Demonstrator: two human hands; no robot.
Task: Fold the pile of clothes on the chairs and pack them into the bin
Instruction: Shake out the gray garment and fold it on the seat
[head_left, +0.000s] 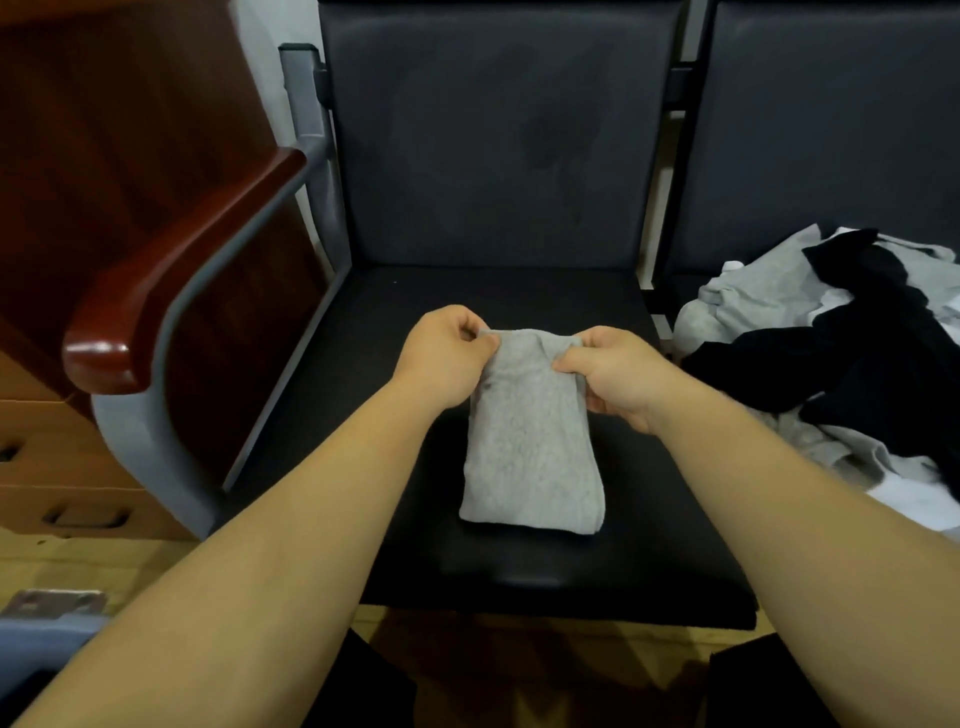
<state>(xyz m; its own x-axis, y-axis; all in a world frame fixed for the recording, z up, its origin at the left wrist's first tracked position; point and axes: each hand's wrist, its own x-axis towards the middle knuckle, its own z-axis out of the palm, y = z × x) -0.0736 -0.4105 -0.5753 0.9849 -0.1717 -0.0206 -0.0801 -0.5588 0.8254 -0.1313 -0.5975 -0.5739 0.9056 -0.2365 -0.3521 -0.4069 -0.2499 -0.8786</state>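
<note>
My left hand (447, 358) pinches the far left corner of the folded grey knit garment (530, 447), thumb and curled fingers closed on the cloth. My right hand (618, 379) grips the far right corner the same way. The garment lies as a narrow rectangle in the middle of the black padded chair seat (665, 545). At three o'clock from it, on the neighbouring seat, sits the loose pile of grey, black and white clothes (841, 353). At ten o'clock stands the glossy red-brown wooden armrest (171, 270).
</note>
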